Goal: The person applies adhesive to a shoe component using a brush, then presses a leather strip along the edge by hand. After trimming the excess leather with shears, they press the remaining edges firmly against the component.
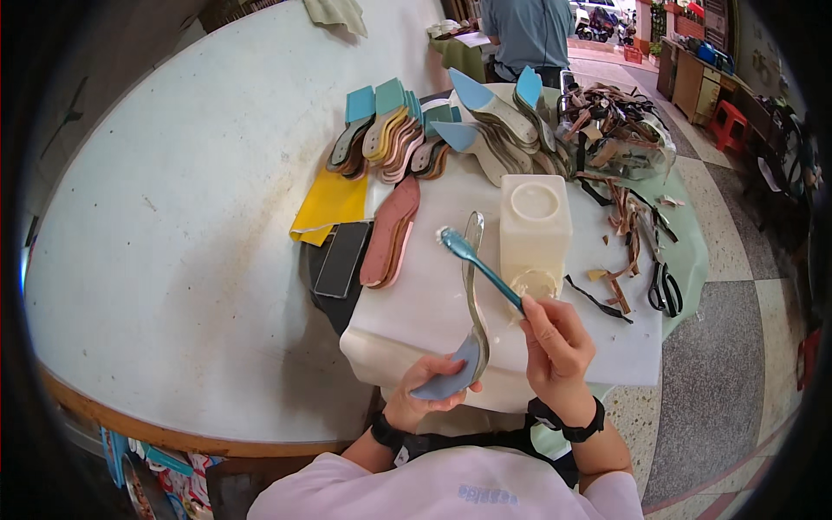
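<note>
My left hand (419, 392) is closed around the blue-grey end of a shoe insole (472, 325), which stands on edge and curves away from me. Between the fingers of my right hand (559, 351) is the handle of a teal brush (477, 260). Pale, glue-like stuff coats the brush tip, which is beside the insole's far end without clearly touching it. Just beyond my right hand lies a whitish plastic jug (536, 221), its round opening (535, 284) smeared with a pale coating.
Insoles in several stacks (394, 130) line the table's far side; pink ones (392, 234) lie nearer, beside a dark phone (343, 260) and yellow sheet (334, 204). At right are black-handled scissors (666, 290), scraps and a full bag (615, 139). A person (529, 35) is beyond the table.
</note>
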Available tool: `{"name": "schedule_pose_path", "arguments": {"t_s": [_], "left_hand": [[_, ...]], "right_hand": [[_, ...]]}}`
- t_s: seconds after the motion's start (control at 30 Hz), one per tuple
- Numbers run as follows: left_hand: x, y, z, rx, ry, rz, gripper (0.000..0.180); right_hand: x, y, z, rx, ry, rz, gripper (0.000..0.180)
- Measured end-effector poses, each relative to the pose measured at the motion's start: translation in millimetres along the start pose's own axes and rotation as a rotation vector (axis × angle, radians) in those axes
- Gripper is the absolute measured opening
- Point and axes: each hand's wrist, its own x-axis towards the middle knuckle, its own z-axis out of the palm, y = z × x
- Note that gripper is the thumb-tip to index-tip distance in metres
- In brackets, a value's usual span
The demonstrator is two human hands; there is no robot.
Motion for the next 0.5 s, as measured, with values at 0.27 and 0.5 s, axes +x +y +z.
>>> {"name": "schedule_pose_path", "arguments": {"t_s": [0.27,0.5], "left_hand": [[-2,3,1,-0.056,-0.01,0.039,0.033],[-5,9,-3,-0.209,-0.214,0.03,0.038]], "right_hand": [[-12,-7,-25,-0.035,0.009,0.191,0.033],[0,-4,-87,-0.391,-0.181,0.348,0.023]]}}
